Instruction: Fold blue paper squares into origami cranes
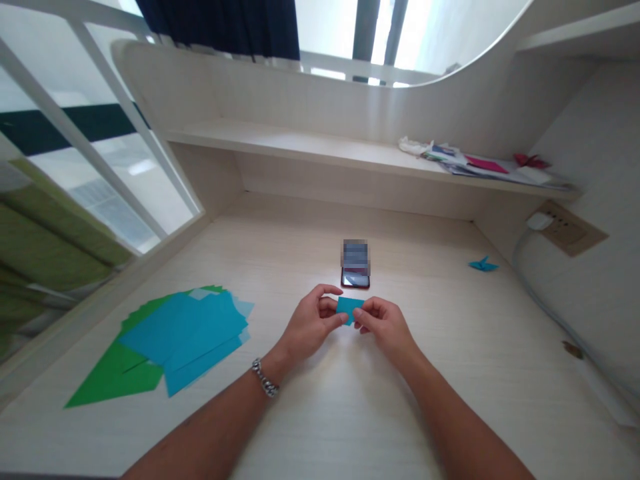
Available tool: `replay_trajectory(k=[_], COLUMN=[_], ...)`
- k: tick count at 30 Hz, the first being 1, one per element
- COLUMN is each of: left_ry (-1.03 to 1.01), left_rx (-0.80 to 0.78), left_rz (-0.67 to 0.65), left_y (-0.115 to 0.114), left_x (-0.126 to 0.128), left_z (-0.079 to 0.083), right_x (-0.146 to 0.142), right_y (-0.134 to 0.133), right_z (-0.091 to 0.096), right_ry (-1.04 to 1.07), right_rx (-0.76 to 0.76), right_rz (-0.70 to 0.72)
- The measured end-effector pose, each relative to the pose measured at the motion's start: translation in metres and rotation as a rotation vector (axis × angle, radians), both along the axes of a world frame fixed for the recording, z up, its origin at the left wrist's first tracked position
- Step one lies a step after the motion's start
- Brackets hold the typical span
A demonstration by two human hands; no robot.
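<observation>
A view from a head camera, looking down at two bare forearms over a pale wood-grain counter (350, 407). The left hand (310, 325) and the right hand (383, 327) meet in the middle, just above the surface, and between them they hold a small folded piece of blue paper (349, 309). Each hand's grip is closed on the paper: the left hand pinches its left edge between thumb and fingers, the right hand pinches its right edge and lower corner. The paper stands up between the fingertips, close to the person's body. A metal bracelet (265, 379) circles the left wrist.

Just beyond the paper a phone (355, 275) lies flat on the counter; its screen is blurred, so no writing can be read. To the left, a loose fan of blue and green paper sheets (173, 340) lies flat. Far to the right sits a small folded blue paper figure (483, 265).

Behind the counter runs a low shelf (280, 141) carrying a heap of coloured papers (480, 165) at its right end. A wall socket (567, 229) with a plugged-in cable is on the right wall. A window with white bars fills the left side.
</observation>
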State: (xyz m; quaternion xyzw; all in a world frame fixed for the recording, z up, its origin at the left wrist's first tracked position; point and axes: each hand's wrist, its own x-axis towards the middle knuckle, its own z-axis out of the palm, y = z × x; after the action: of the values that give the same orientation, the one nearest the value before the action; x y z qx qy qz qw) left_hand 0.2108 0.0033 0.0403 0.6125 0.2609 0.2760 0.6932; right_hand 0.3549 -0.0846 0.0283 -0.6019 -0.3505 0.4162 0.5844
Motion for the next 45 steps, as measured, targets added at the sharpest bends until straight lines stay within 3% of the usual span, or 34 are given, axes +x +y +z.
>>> replay_trajectory(k=[10,24,31,37,45], left_ry=[0.01,0.054,-0.012,-0.042,-0.035], left_rx=[-0.003,0.002,-0.043,-0.06,0.052], left_rz=[-0.068,-0.043,-0.034,-0.02,-0.005], left_y=[0.003,0.0,0.001,0.0,-0.001], left_x=[0.001,0.001,0.0,0.001,0.0], left_z=[-0.01,-0.004,-0.001,-0.002,0.0], right_x=[0.003,0.005,0.003,0.005,0.004], right_y=[-0.002,-0.007,-0.007,-0.008,-0.006], right_z=[0.001,0.013,0.016,0.016,0.014], right_ry=[0.043,0.114,0.178,0.258,0.297], right_rx=[-0.015,-0.05,-0.048,-0.061,-0.046], right_rz=[-0.002,0.1,0.016,0.057,-0.031])
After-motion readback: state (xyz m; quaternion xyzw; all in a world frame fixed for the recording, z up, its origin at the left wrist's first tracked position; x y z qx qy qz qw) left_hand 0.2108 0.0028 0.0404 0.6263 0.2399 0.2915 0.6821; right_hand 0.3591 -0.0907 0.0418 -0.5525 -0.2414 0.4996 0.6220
